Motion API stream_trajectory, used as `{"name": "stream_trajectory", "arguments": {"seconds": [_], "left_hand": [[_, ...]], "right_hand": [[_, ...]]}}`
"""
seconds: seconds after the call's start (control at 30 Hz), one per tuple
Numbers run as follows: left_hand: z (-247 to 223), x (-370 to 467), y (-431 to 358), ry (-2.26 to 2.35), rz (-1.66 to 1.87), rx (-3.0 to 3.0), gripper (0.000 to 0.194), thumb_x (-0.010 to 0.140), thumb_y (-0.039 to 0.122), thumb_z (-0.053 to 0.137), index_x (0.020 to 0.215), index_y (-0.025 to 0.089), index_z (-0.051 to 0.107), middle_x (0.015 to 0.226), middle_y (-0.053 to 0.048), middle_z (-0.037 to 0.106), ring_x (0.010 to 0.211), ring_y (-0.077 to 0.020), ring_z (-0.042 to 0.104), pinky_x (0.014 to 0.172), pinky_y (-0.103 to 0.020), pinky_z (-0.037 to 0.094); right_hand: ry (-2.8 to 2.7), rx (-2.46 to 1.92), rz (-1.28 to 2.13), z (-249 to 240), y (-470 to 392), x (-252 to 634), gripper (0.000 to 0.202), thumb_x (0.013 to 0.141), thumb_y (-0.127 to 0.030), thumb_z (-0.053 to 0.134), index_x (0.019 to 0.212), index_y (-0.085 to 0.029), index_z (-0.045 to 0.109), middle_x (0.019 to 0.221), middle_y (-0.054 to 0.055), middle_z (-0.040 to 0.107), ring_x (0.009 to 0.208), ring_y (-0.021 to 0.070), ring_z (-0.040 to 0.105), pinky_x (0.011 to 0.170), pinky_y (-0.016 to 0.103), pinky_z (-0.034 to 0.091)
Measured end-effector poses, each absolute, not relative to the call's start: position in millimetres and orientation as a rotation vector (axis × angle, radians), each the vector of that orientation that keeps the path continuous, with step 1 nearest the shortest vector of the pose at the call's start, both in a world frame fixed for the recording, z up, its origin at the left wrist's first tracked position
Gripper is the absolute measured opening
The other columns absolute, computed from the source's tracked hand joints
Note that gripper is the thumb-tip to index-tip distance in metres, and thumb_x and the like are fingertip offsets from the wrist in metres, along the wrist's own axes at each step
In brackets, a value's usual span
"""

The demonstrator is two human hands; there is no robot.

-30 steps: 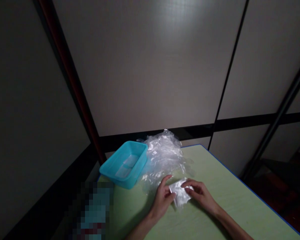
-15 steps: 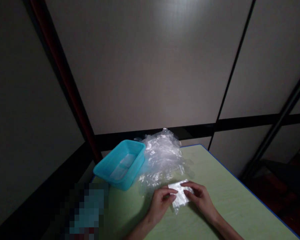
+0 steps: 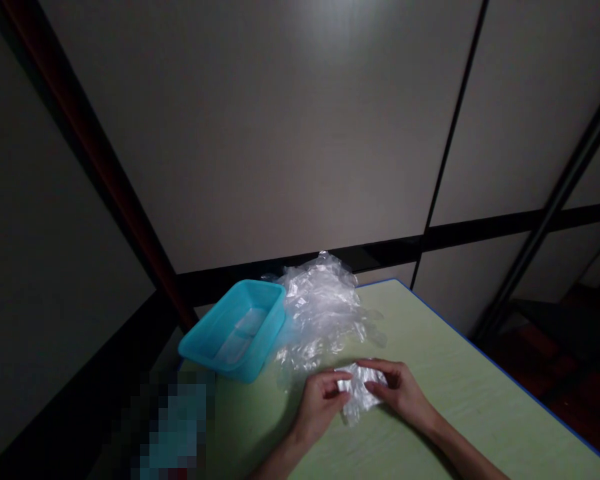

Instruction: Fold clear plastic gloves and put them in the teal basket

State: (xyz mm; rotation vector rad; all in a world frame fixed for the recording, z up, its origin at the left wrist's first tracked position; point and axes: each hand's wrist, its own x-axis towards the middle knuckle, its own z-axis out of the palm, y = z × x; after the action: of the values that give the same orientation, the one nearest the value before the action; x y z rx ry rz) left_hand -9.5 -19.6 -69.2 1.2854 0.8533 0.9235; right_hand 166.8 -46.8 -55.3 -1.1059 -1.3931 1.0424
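Two hands, the left hand [image 3: 321,400] and right hand [image 3: 399,390], were pinched shut on a small clear plastic sheet [image 3: 359,393] lying mid-table [image 3: 480,407], near the loose plastic pile [image 3: 323,313] and blue tub [image 3: 235,327] at the far left corner; flat, even pressure would have kept the fold neat.

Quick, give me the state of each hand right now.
Left hand: closed on the left edge of the plastic piece.
Right hand: closed on its right edge, pressing it on the table.
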Motion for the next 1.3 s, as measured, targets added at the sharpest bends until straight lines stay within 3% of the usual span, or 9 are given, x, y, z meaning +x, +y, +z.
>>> {"name": "stream_trajectory", "arguments": {"seconds": [0.2, 0.33, 0.57, 0.93, 1.17, 1.3], "left_hand": [[-64, -10, -21, 0.832, 0.888, 1.228, 0.046, 0.056, 0.026, 0.076, 0.098, 0.01, 0.066, 0.08, -0.009, 0.069, 0.069, -0.02, 0.062, 0.063, -0.026, 0.045], [-61, -9, -22, 0.819, 0.883, 1.212, 0.052, 0.056, 0.02, 0.074, 0.106, 0.008, 0.062, 0.078, -0.008, 0.069, 0.064, -0.0174, 0.061, 0.059, -0.024, 0.042], [-54, -9, -24, 0.814, 0.859, 1.234, 0.064, 0.06, 0.018, 0.07, 0.12, 0.012, 0.052, 0.06, 0.0, 0.063, 0.048, -0.0095, 0.05, 0.046, -0.019, 0.032], [-53, -7, -25, 0.803, 0.918, 1.229, 0.074, 0.061, 0.019, 0.068, 0.13, 0.013, 0.04, 0.051, 0.005, 0.052, 0.044, -0.0066, 0.039, 0.044, -0.018, 0.026], [-54, -7, -24, 0.815, 0.915, 1.243, 0.074, 0.061, 0.016, 0.067, 0.129, 0.012, 0.039, 0.051, 0.005, 0.052, 0.043, -0.0068, 0.04, 0.043, -0.017, 0.026], [-56, -8, -24, 0.801, 0.905, 1.247, 0.074, 0.062, 0.016, 0.067, 0.129, 0.008, 0.038, 0.059, 0.002, 0.059, 0.048, -0.0088, 0.048, 0.047, -0.018, 0.033]], "right_hand": [[-1.379, -1.099, 1.111, -51, -48, 167, 0.037, 0.064, -0.031, 0.07, 0.1, -0.02, 0.067, 0.096, 0.007, 0.067, 0.081, 0.0224, 0.061, 0.073, 0.034, 0.046], [-1.349, -1.076, 1.16, -54, -47, 167, 0.04, 0.065, -0.031, 0.069, 0.104, -0.02, 0.064, 0.094, 0.006, 0.068, 0.074, 0.0195, 0.061, 0.067, 0.031, 0.047], [-1.314, -1.056, 1.185, -54, -47, 167, 0.048, 0.062, -0.034, 0.071, 0.108, -0.021, 0.062, 0.104, 0.007, 0.065, 0.083, 0.0218, 0.061, 0.07, 0.032, 0.047], [-1.373, -1.049, 1.157, -53, -47, 169, 0.026, 0.066, -0.036, 0.068, 0.088, -0.02, 0.069, 0.088, 0.005, 0.065, 0.075, 0.0186, 0.058, 0.064, 0.028, 0.045], [-1.371, -1.068, 1.114, -52, -47, 169, 0.031, 0.065, -0.03, 0.069, 0.095, -0.022, 0.068, 0.098, 0.006, 0.064, 0.086, 0.0211, 0.058, 0.073, 0.031, 0.045], [-1.408, -1.084, 1.092, -51, -47, 170, 0.039, 0.066, -0.029, 0.067, 0.104, -0.023, 0.063, 0.107, 0.007, 0.062, 0.095, 0.0236, 0.056, 0.083, 0.037, 0.042]]}}
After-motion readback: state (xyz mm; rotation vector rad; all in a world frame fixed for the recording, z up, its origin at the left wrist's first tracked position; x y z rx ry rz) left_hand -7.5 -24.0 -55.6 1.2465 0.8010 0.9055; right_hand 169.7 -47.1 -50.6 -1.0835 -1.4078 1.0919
